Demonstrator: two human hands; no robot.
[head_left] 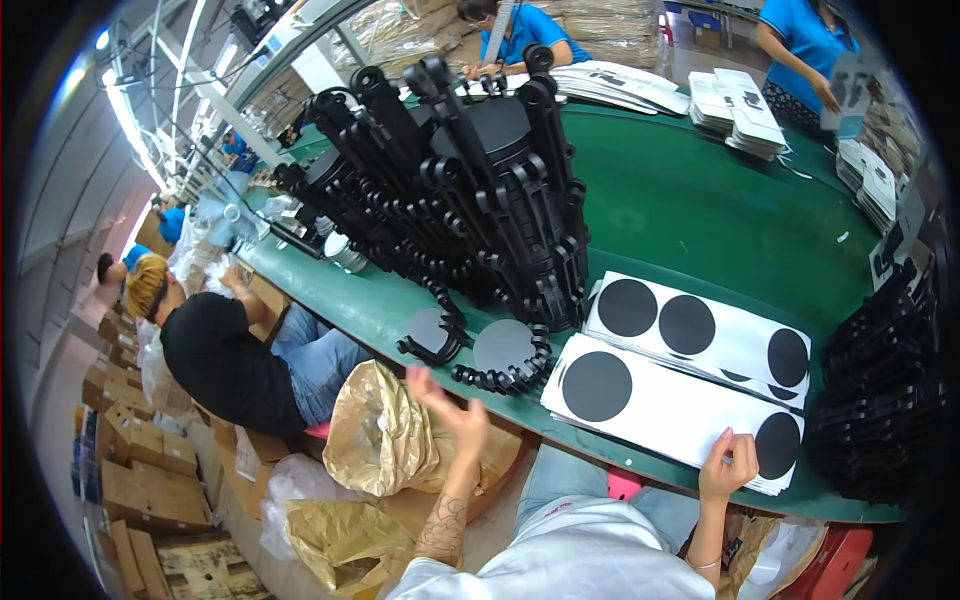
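Note:
My right hand (pixel 727 465) rests its fingertips on the near edge of a stack of white sheets (pixel 672 405) that carry black round pads; it touches the sheet beside the rightmost pad (pixel 778 444). A second stack of such sheets (pixel 700 335) lies just behind. My left hand (pixel 445 400) hangs open in the air off the table's front edge, holding nothing, just below a flat black round part with a ribbed arm (pixel 503 352). A tall pile of black plastic parts (pixel 470 190) stands behind these on the green table (pixel 690 200).
A crumpled tan plastic bag (pixel 385 440) sits below my left hand. A person in a black shirt (pixel 225 365) sits to my left. More black parts (pixel 880 400) are stacked at the right. Two people in blue stand at the far side near white stacks (pixel 735 105). Cardboard boxes (pixel 140 470) line the floor.

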